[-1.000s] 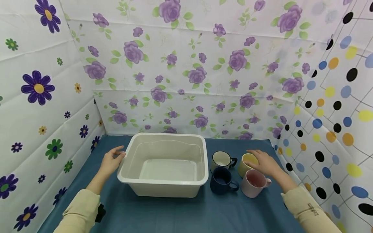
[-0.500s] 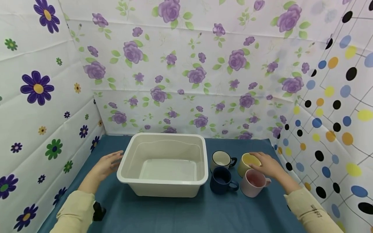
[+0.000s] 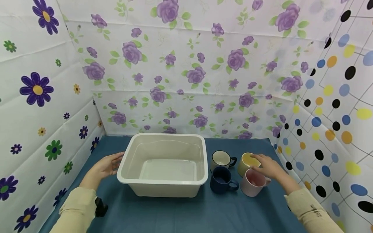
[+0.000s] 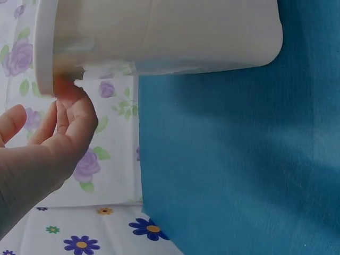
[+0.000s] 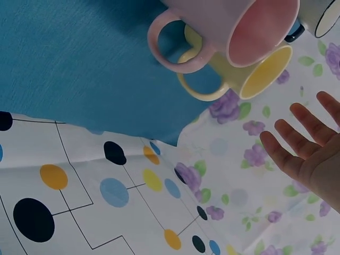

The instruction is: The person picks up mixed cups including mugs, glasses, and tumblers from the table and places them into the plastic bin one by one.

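A cream plastic basin [image 3: 166, 191] stands on the blue cloth. My left hand [image 3: 102, 170] is at its left side, with the fingertips by the rim; in the left wrist view these fingers [image 4: 82, 114] reach up under the rim, and contact is hard to tell. My right hand [image 3: 269, 166] hovers over the mugs with spread fingers [image 5: 292, 138] and holds nothing. Nearest to it are a yellow mug [image 3: 242, 168], partly covered by the hand, and a pink mug [image 3: 250, 188]. Left of them stand a navy mug [image 3: 218, 187] and a white mug [image 3: 217, 164] with a dark rim and handle.
Flowered sheeting [image 3: 175, 106] rises behind the blue cloth [image 3: 180, 213]. A daisy-print sheet [image 3: 58, 123] closes the left side, a dotted sheet [image 3: 326, 129] the right. Several mugs cluster close to the basin's right side. A black object [image 3: 101, 207] sits by the left sleeve.
My left hand has shifted slightly left and lower beside the basin, its fingers now turned toward the wall under the rim. The right hand has drawn slightly right. Basin and mugs stay put.
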`<state>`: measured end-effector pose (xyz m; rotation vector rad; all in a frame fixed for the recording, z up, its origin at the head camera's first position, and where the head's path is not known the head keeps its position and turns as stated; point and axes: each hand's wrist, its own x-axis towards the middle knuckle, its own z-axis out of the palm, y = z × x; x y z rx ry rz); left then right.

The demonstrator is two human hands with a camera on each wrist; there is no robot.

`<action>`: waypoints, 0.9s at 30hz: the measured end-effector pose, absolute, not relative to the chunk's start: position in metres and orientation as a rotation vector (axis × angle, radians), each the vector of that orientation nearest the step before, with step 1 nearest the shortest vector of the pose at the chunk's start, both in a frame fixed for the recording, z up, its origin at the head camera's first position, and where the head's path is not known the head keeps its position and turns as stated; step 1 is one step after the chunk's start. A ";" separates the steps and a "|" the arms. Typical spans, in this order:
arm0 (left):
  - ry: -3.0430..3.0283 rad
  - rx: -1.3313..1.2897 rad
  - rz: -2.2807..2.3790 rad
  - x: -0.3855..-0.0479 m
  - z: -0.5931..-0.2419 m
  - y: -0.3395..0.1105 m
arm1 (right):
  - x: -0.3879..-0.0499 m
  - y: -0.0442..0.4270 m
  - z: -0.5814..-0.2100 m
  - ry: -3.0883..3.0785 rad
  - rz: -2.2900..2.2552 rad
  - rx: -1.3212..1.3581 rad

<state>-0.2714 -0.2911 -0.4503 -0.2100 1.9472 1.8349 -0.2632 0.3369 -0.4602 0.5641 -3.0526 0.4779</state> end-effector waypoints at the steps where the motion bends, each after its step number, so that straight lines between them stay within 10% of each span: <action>1: 1.948 -0.218 1.834 -0.272 -0.450 -0.290 | -0.264 0.337 -0.461 -3.055 0.472 0.560; 27: 2.046 -0.246 1.800 -0.284 -0.443 -0.294 | -0.261 0.344 -0.475 -3.116 0.434 0.532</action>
